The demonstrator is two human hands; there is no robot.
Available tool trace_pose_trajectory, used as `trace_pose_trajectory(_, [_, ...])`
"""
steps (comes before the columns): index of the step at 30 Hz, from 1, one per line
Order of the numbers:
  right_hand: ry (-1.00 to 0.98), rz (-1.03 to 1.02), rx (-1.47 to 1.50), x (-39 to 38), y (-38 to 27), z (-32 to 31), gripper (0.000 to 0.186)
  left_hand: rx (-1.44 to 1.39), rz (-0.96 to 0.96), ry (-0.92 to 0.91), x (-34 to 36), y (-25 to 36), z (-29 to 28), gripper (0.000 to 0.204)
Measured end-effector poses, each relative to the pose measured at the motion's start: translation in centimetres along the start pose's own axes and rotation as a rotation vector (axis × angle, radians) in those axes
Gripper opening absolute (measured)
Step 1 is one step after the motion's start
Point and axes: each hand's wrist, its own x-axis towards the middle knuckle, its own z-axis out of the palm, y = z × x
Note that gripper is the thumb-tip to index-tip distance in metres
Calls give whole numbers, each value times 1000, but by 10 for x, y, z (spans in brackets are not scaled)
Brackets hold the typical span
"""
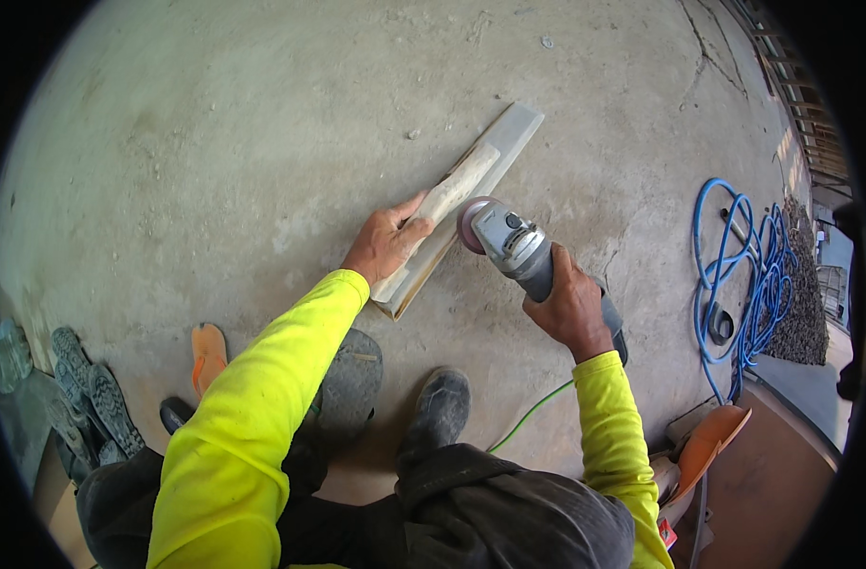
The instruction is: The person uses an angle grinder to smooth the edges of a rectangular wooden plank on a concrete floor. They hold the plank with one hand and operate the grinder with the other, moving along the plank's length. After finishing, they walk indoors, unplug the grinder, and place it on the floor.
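My left hand is wrapped round the lower part of a pale wooden handle. This handle runs along a long, flat grey-and-wood float, which slants up to the right above the floor. In my right hand is a grey angle grinder, gripped round its body. Its round, reddish-brown disc sits against or just beside the float's right side, close to the handle; I cannot tell whether it touches. Part of the grinder's rear end is hidden by my right hand.
Under me is a concrete floor. A green cord trails below the grinder. Coiled blue hose and a dark mat lie right. An orange sandal and dark footwear are left; my boot stands below the float.
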Motion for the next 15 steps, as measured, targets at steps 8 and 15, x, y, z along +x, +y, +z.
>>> trace_pose_trajectory(8, [-45, 96, -12, 10, 10, -5, 73, -119, -26, -67, 3, -3, -2, 91])
trace_pose_trajectory(15, [-6, 6, -9, 20, 21, -8, 72, -45, -8, -17, 2, -3, 0, 75])
